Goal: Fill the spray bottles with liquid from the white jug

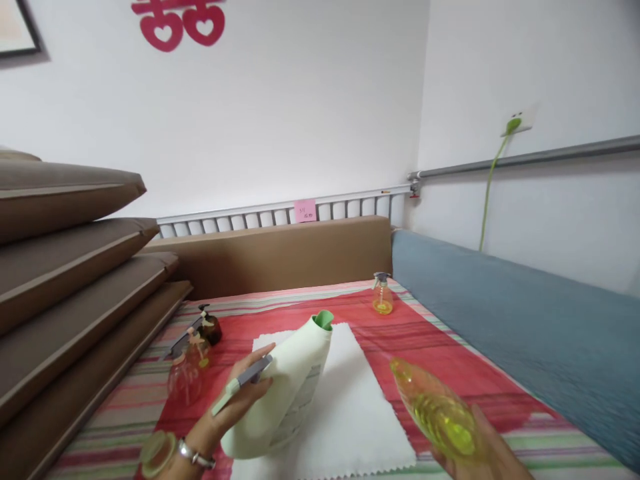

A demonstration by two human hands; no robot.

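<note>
left hand point(239, 400) gripping pale green bottle point(280, 390) over white cloth point(350, 407), right hand point(487, 450) holding yellow bottle point(435, 410)

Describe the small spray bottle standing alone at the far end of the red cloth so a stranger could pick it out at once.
Start at the red striped cloth and follow it to the far edge, just before the brown cushion and beside the blue blanket. The spray bottle stands there upright. Unlike the bottles clustered at the left, it stands alone, clear yellow with a grey trigger top.
</note>
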